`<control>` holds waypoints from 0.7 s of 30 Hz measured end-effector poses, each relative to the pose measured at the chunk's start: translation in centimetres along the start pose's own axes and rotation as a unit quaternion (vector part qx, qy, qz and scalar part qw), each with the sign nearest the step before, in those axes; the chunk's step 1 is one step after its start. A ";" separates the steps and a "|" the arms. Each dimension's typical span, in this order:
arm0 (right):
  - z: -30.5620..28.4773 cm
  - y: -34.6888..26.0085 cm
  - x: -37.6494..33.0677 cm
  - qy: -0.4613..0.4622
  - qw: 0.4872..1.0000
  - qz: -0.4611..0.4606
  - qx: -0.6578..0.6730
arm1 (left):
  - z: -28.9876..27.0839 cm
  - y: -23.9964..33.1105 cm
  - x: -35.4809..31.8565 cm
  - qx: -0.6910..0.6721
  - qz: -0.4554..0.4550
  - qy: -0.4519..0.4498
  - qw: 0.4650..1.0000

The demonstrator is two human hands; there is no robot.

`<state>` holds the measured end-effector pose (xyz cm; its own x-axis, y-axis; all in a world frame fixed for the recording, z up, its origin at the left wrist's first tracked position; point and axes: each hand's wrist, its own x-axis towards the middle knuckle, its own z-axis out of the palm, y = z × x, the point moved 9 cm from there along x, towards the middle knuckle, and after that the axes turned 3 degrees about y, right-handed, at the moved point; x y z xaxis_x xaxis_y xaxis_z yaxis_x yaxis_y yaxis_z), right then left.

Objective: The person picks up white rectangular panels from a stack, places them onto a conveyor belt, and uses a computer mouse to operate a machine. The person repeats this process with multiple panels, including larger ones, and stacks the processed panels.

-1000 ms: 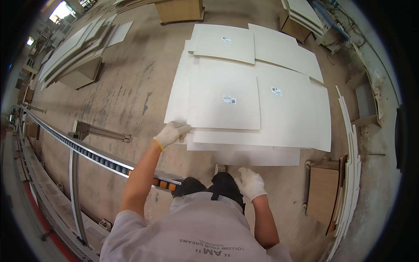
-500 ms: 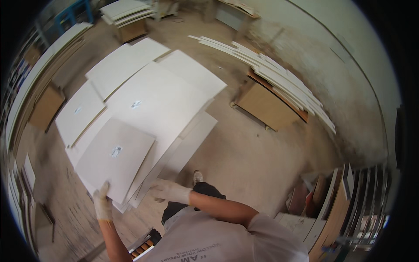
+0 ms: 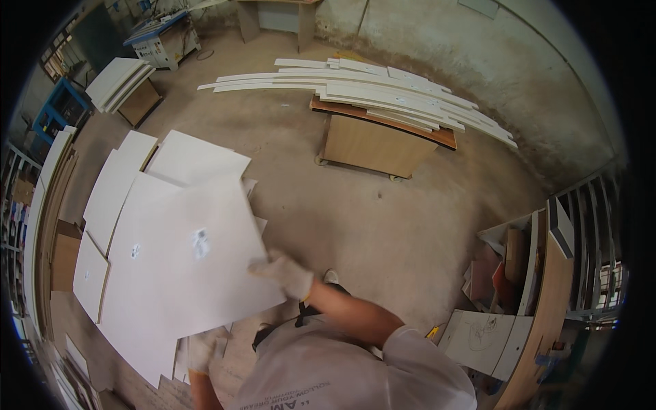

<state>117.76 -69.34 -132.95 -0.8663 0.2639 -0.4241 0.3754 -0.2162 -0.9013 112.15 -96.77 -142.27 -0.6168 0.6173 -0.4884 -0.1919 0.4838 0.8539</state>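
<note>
I hold a white rectangular panel (image 3: 225,280) with a small label, tilted over a pile of larger white boards (image 3: 137,307). My right hand (image 3: 290,275), in a pale work glove, is closed on the panel's right edge. At its near edge is my left hand (image 3: 203,350), gloved too and smeared by motion; it grips that edge, its fingertips partly hidden beneath. Other white panels (image 3: 123,178) lie staggered on the pile's far and left sides.
A wheeled wooden cart (image 3: 379,145) bears long white strips (image 3: 383,85). Far left stands a smaller stack of boards (image 3: 119,82) near a blue-topped machine (image 3: 164,41). To my right, offcuts (image 3: 495,270) fill a bin beside a metal rack (image 3: 591,253).
The labelled panel has been lifted off the pile's near corner and swung rightward. My right hand now grips its edge; my left hand has moved right along the near side. My view has turned left.
</note>
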 end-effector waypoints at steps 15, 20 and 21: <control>-27.0 -7.9 1.1 0.114 0.993 -0.013 0.033 | 11.3 27.2 26.1 -0.368 0.074 -0.152 0.914; -39.3 -7.3 5.0 0.365 0.930 0.031 0.008 | 14.1 31.8 34.7 -0.307 0.039 -0.133 0.942; -41.7 -7.5 5.1 0.414 0.909 0.037 0.022 | 13.6 33.2 35.8 -0.260 0.073 -0.109 0.957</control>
<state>124.27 -27.19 -131.99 -0.2870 0.8605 -0.4208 0.3940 -0.2944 -0.8707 94.12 -50.17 -133.85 -0.5035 0.7964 -0.3350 -0.5043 0.0439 0.8624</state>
